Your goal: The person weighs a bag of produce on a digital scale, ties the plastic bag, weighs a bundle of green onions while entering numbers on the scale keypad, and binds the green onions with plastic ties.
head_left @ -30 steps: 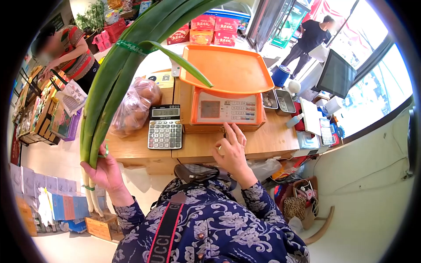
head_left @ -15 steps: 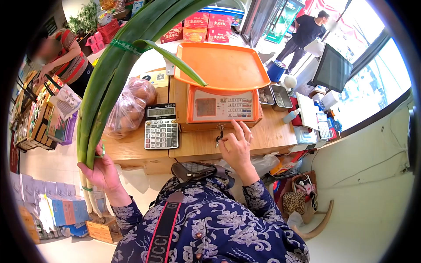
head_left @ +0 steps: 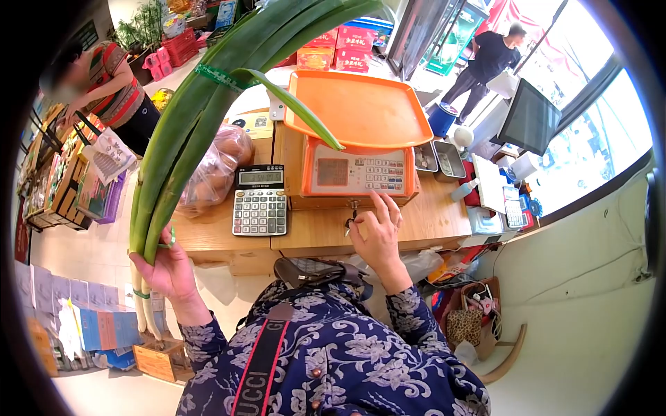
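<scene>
My left hand (head_left: 166,272) is closed round the pale lower stalks of a tall bunch of green onions (head_left: 182,149), tied with green bands. Their leaves rise and bend right, with one leaf tip crossing the front of the orange tray (head_left: 361,104) on the scale. At the front edge of the scale (head_left: 361,172), my right hand (head_left: 378,239) hovers just below the keypad, fingers loosely bent and apart, holding nothing that I can see. Keys (head_left: 350,223) hang from a lock beside its fingertips. Left of the scale lies a calculator (head_left: 259,204); the onions partly hide a plastic bag of round brown produce (head_left: 215,173).
Metal trays (head_left: 447,159), a pump bottle (head_left: 463,189) and a monitor (head_left: 531,114) stand to the right. A person (head_left: 114,90) leans over shelves at left; another person (head_left: 489,62) stands by the doorway. Red boxes (head_left: 354,48) are stacked behind the scale.
The view has shifted slightly, so the counter and onions appear a little further right. Both hands keep nearly the same pose, the left still gripping the green onions.
</scene>
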Action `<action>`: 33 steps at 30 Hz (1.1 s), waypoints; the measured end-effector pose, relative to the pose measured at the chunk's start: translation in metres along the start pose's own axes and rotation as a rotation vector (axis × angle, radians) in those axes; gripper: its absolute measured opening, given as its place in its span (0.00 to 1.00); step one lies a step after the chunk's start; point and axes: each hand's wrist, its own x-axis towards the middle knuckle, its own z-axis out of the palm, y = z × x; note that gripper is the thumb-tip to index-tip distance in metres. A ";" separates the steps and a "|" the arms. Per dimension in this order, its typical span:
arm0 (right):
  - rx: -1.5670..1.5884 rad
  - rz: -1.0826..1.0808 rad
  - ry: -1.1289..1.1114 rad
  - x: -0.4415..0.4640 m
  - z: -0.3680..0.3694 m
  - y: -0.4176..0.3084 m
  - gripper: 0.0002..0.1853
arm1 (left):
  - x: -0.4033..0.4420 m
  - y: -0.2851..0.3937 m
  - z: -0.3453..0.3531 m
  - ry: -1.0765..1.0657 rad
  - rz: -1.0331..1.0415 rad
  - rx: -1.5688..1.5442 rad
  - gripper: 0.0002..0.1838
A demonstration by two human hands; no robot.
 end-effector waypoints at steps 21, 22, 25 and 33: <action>0.029 0.019 0.021 0.006 -0.002 0.006 0.12 | -0.009 -0.006 -0.013 0.012 -0.117 -0.037 0.30; 0.033 0.029 0.012 0.006 -0.003 0.006 0.12 | -0.010 -0.007 -0.012 0.015 -0.128 -0.035 0.30; 0.025 0.041 0.007 0.006 -0.007 0.005 0.12 | -0.008 -0.017 -0.010 0.025 -0.146 -0.042 0.30; -0.003 0.062 0.047 0.001 -0.013 0.002 0.13 | -0.004 -0.026 -0.015 0.013 -0.184 -0.031 0.29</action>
